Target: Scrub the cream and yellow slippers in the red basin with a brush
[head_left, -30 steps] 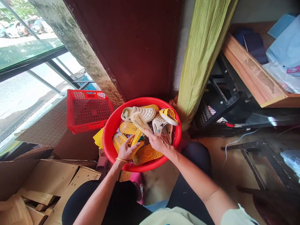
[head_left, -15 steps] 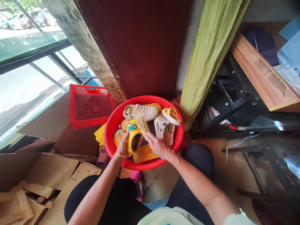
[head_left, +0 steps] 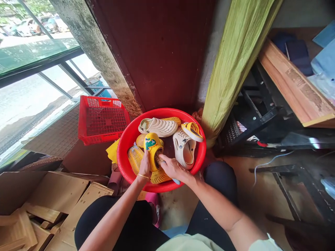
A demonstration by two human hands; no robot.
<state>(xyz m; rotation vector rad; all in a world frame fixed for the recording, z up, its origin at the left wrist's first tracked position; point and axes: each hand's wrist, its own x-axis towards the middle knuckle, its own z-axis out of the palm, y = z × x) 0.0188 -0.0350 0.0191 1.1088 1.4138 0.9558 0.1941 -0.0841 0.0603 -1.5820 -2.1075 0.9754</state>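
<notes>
A red basin holds several shoes. My left hand grips the near left side of a yellow slipper that has a green figure on top. My right hand is closed on a brush, whose bristles are inside the slipper's opening; its blue handle end shows below the hand. Beside them lie a cream clog, another cream clog and a yellow and white sandal. More yellow slippers lie at the left and under my hands.
A red crate stands left of the basin. Cardboard boxes with wood pieces lie at the lower left. Behind hang a dark red door and a green curtain. A black metal frame stands right.
The brush has moved from above the basin, beside the slipper, down into its opening with my right hand. My left hand and the slipper have shifted slightly right.
</notes>
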